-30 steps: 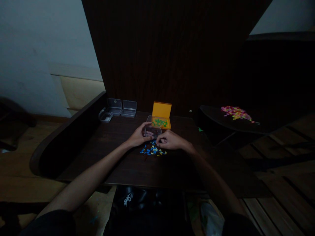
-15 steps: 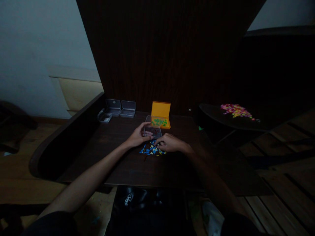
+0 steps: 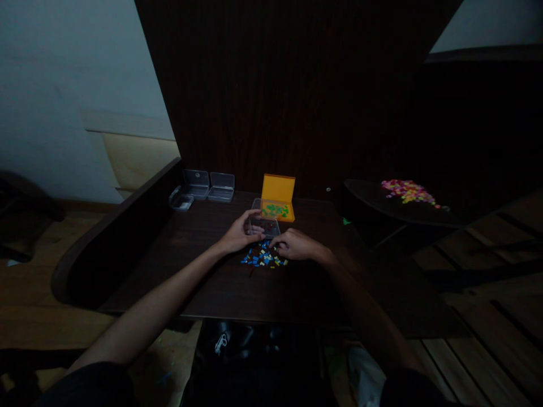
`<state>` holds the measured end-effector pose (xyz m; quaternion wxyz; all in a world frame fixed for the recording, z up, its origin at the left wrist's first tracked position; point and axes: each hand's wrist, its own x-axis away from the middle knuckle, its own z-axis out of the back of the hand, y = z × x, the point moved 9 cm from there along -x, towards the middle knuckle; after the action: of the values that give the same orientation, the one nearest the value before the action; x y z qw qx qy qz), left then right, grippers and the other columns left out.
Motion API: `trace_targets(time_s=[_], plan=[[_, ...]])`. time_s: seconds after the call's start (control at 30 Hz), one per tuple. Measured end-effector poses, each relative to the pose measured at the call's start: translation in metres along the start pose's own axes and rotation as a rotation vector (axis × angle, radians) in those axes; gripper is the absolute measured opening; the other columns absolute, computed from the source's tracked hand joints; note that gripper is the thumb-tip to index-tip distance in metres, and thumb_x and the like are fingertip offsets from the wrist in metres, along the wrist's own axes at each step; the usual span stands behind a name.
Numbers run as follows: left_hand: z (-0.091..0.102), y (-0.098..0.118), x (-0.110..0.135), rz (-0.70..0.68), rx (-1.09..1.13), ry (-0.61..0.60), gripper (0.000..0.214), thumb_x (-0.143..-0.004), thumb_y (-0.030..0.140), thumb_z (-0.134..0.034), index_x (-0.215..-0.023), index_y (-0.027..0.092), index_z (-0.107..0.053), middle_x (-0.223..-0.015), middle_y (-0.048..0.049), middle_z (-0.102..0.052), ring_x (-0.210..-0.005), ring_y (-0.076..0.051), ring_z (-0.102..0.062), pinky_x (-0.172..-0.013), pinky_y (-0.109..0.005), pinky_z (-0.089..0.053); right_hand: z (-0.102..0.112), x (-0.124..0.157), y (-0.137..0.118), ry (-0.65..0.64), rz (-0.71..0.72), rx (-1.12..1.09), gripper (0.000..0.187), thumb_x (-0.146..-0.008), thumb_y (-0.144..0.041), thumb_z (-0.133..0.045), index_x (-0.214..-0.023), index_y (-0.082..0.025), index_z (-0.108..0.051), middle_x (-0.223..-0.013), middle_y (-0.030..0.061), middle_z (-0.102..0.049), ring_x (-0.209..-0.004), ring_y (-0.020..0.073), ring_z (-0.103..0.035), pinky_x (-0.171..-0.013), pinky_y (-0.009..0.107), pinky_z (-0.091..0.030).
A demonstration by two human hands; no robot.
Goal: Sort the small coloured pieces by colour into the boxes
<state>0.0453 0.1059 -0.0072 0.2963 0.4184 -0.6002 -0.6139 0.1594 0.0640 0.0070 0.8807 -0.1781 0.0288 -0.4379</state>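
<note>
My left hand (image 3: 240, 233) grips a clear plastic box (image 3: 271, 227) by its left side, with the fingers behind and the thumb in front. A few small dark pieces lie inside the box. Just in front of it is a pile of small blue, yellow and white pieces (image 3: 259, 259) on the dark wooden table (image 3: 212, 288). Over the right edge of this pile my right hand (image 3: 293, 245) is closed, its thumb and forefinger pinched together. Whatever may be between those fingertips is too small to make out. Behind the clear box, an open yellow box (image 3: 278, 189) holds green pieces (image 3: 275, 211).
Open clear boxes (image 3: 221, 195) stand at the table's back left, beside a raised side panel (image 3: 114, 232). On a dark ledge at the right lies a heap of pink, purple and yellow pieces (image 3: 408, 192). A tall dark board (image 3: 297, 96) rises behind.
My right hand has shifted slightly up and to the right, near the clear box's corner. My left hand keeps its hold on the box. The whole view has shifted a little.
</note>
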Motion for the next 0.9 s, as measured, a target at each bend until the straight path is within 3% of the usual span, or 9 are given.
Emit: trace_targets(time_s=[0.33, 0.57, 0.77, 0.9], plan=[[0.000, 0.004, 0.000, -0.023, -0.015, 0.000, 0.072, -0.062, 0.016, -0.080, -0.125, 0.021, -0.046, -0.125, -0.0124, -0.053, -0.086, -0.012, -0.064, -0.078, -0.032, -0.055, -0.001, -0.001, 0.002, 0.004, -0.013, -0.042, 0.020, -0.081, -0.020, -0.060, -0.095, -0.021, -0.074, -0.067, -0.0010, -0.065, -0.056, 0.0091, -0.051, -0.058, 0.020, -0.032], [0.001, 0.004, -0.001, -0.024, -0.003, 0.008, 0.072, -0.061, 0.014, -0.079, -0.125, 0.021, -0.047, -0.126, -0.0124, -0.052, -0.087, -0.013, -0.065, -0.078, -0.032, -0.056, 0.002, 0.000, -0.002, 0.004, 0.030, -0.122, 0.018, -0.081, -0.020, -0.062, -0.093, -0.017, -0.074, -0.060, -0.0033, -0.057, -0.053, 0.0076, -0.047, -0.057, 0.019, -0.032], [0.000, 0.006, 0.000, -0.017, 0.009, 0.006, 0.073, -0.061, 0.015, -0.080, -0.125, 0.020, -0.046, -0.122, -0.0122, -0.053, -0.086, -0.014, -0.065, -0.079, -0.034, -0.055, 0.015, 0.005, -0.007, 0.022, 0.084, -0.291, 0.026, -0.084, -0.029, -0.059, -0.096, -0.011, -0.074, -0.059, -0.0017, -0.055, -0.052, 0.0085, -0.043, -0.053, 0.020, -0.032], [-0.003, 0.007, 0.001, -0.021, 0.005, -0.024, 0.072, -0.063, 0.017, -0.080, -0.126, 0.020, -0.045, -0.121, -0.0126, -0.054, -0.085, -0.014, -0.065, -0.079, -0.033, -0.055, 0.035, 0.004, -0.011, 0.120, 0.111, -0.354, 0.026, -0.086, -0.031, -0.059, -0.096, -0.012, -0.073, -0.066, 0.0010, -0.061, -0.055, 0.0087, -0.043, -0.053, 0.020, -0.032]])
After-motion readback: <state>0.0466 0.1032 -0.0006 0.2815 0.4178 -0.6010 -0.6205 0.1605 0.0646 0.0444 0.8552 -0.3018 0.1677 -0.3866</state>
